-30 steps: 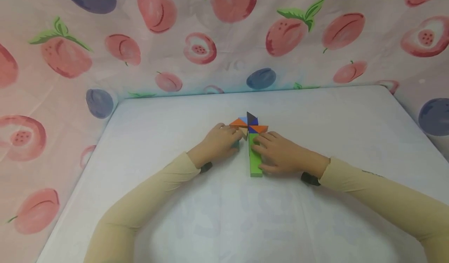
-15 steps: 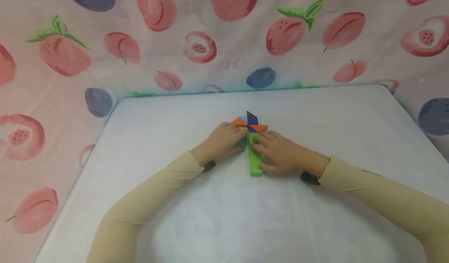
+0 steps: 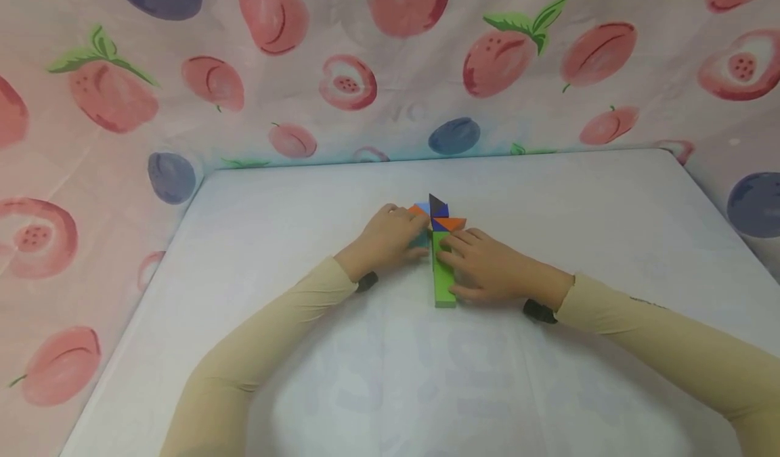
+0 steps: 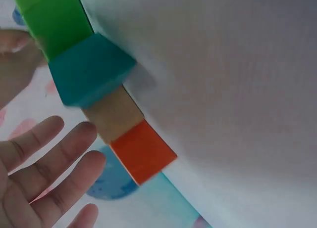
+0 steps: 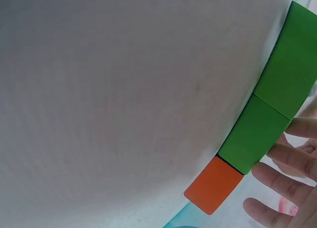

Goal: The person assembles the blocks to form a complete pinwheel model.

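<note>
Colourful blocks form a pinwheel shape on the white table. Its stem is made of long green blocks (image 3: 443, 288). My right hand (image 3: 495, 262) lies along the stem's right side, and in the right wrist view its extended fingertips meet the green edge. My left hand (image 3: 391, 239) is on the other side, around a teal block (image 4: 89, 69) that sits against the stem. In the left wrist view its fingers are spread, fingertips beside a beige block (image 4: 114, 114) and an orange block (image 4: 143, 151). Further blocks include a black triangle (image 3: 437, 205) and a right-hand orange triangle (image 3: 451, 223).
White cloth covers the table (image 3: 390, 376). Behind it hangs a fruit-print curtain (image 3: 402, 71), which also runs along both sides. Dark wrist devices (image 3: 367, 281) show beneath the wrists.
My left hand has shifted right and slightly away from me, bringing the teal block against the green stem. It now covers the beige block and part of the left orange one. My right hand stays put.
</note>
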Demonstrator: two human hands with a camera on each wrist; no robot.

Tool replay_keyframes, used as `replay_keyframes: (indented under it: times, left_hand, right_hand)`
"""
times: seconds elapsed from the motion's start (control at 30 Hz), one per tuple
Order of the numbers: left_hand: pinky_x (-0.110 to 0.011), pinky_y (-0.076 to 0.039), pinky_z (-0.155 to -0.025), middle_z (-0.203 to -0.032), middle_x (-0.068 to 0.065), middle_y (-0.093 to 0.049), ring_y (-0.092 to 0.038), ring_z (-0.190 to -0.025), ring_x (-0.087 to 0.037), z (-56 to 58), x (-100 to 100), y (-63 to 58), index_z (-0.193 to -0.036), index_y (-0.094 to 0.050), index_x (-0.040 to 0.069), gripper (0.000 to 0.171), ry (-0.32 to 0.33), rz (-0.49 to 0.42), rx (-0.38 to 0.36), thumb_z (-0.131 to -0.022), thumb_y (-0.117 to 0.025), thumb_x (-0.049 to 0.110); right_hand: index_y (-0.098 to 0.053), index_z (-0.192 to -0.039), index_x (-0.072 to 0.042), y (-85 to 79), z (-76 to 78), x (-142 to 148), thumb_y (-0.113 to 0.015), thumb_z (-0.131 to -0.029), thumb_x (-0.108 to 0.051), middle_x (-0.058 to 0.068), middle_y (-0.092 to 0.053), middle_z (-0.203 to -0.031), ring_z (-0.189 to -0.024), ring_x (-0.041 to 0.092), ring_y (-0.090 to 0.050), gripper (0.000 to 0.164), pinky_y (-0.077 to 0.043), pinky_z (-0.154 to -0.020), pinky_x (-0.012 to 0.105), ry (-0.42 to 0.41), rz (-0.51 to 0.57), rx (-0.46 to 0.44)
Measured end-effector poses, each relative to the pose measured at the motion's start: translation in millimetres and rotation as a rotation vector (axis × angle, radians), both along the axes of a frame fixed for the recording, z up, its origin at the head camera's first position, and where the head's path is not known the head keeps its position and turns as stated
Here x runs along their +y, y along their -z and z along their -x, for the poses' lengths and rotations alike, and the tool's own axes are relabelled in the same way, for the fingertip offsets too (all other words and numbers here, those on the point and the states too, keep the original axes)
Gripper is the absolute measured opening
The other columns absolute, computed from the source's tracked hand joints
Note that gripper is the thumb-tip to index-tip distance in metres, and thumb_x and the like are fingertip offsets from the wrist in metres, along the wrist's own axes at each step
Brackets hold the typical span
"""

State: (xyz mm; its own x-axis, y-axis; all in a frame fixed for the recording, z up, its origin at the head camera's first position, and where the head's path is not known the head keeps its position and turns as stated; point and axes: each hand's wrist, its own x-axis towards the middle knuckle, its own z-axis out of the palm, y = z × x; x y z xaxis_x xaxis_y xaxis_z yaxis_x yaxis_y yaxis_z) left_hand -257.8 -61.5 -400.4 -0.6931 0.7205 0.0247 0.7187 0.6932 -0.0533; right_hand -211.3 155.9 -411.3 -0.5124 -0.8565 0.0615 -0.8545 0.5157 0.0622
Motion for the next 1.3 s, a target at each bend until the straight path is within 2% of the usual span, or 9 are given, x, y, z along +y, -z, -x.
replay_keyframes:
  times: [0.13,0.27,0.37,0.6,0.83,1.03,1.2,1.3]
  left_hand:
    - [-0.037,-0.047,-0.093,-0.099,0.001,-0.065,-0.064,-0.093,-0.018,4.4,-4.6,-1.3,-0.111,-0.060,0.017,0.022,-0.004,-0.053,0.098,-0.093,-0.058,0.029]
    - [-0.037,-0.048,-0.091,-0.094,0.001,-0.065,-0.063,-0.090,-0.018,8.6,-6.5,-0.4,-0.104,-0.065,0.018,0.014,0.013,-0.106,0.107,-0.090,-0.062,0.018]
    - [-0.036,-0.049,-0.091,-0.095,0.001,-0.066,-0.063,-0.089,-0.017,11.1,-5.9,2.9,-0.104,-0.066,0.016,0.014,0.016,-0.106,0.109,-0.091,-0.060,0.021]
    - [-0.034,-0.049,-0.085,-0.092,0.000,-0.066,-0.064,-0.085,-0.017,13.3,-4.8,7.6,-0.099,-0.065,0.014,0.018,-0.002,-0.097,0.167,-0.092,-0.059,0.029]
    - [-0.035,-0.047,-0.089,-0.092,-0.001,-0.065,-0.062,-0.085,-0.018,17.7,-1.9,10.4,-0.102,-0.064,0.014,0.020,-0.014,-0.088,0.190,-0.092,-0.059,0.031]
    - [-0.035,-0.046,-0.088,-0.093,-0.001,-0.066,-0.062,-0.087,-0.019,19.4,3.0,10.6,-0.099,-0.066,0.012,0.024,-0.045,-0.031,0.189,-0.093,-0.056,0.033]
    - [-0.035,-0.048,-0.086,-0.092,-0.002,-0.068,-0.063,-0.085,-0.020,18.1,1.0,9.6,-0.101,-0.067,0.012,0.026,-0.041,-0.018,0.203,-0.093,-0.055,0.035]
    - [-0.036,-0.048,-0.088,-0.092,-0.002,-0.066,-0.062,-0.086,-0.020,18.5,-0.4,7.3,-0.103,-0.064,0.014,0.026,-0.030,-0.012,0.174,-0.093,-0.055,0.036]
  right_hand:
    - [-0.053,-0.123,-0.007,-0.1,0.0,-0.7,-0.052,-0.089,-0.045,0.013,-0.053,-0.123,-0.114,0.030,-0.050,0.051,-0.042,-0.098,0.047,0.001,0.000,-0.006]
    - [-0.053,-0.124,-0.008,0.1,0.1,-0.8,-0.053,-0.089,-0.045,0.012,-0.053,-0.124,-0.115,0.030,-0.049,0.051,-0.041,-0.099,0.047,0.005,-0.002,-0.012]
    - [-0.053,-0.124,-0.007,0.4,0.2,-1.0,-0.053,-0.089,-0.045,0.012,-0.053,-0.124,-0.115,0.029,-0.049,0.051,-0.041,-0.099,0.047,0.005,0.000,-0.019]
    - [-0.053,-0.124,-0.007,1.4,0.6,-0.9,-0.053,-0.089,-0.046,0.012,-0.053,-0.123,-0.115,0.029,-0.049,0.052,-0.041,-0.099,0.047,0.001,-0.001,-0.010]
    - [-0.054,-0.124,-0.007,1.7,0.9,0.3,-0.053,-0.089,-0.046,0.012,-0.054,-0.122,-0.114,0.029,-0.050,0.053,-0.042,-0.098,0.047,-0.008,0.007,0.013]
    - [-0.054,-0.124,-0.007,1.2,0.5,0.4,-0.053,-0.089,-0.047,0.012,-0.054,-0.123,-0.115,0.029,-0.050,0.053,-0.042,-0.098,0.047,-0.005,0.008,0.003]
    - [-0.054,-0.124,-0.007,1.6,0.8,0.1,-0.052,-0.089,-0.046,0.012,-0.054,-0.122,-0.114,0.029,-0.050,0.053,-0.041,-0.099,0.046,-0.004,0.003,0.004]
    - [-0.054,-0.123,-0.006,0.9,0.7,0.0,-0.053,-0.088,-0.046,0.012,-0.054,-0.121,-0.114,0.029,-0.050,0.052,-0.041,-0.099,0.047,-0.010,0.007,0.013]
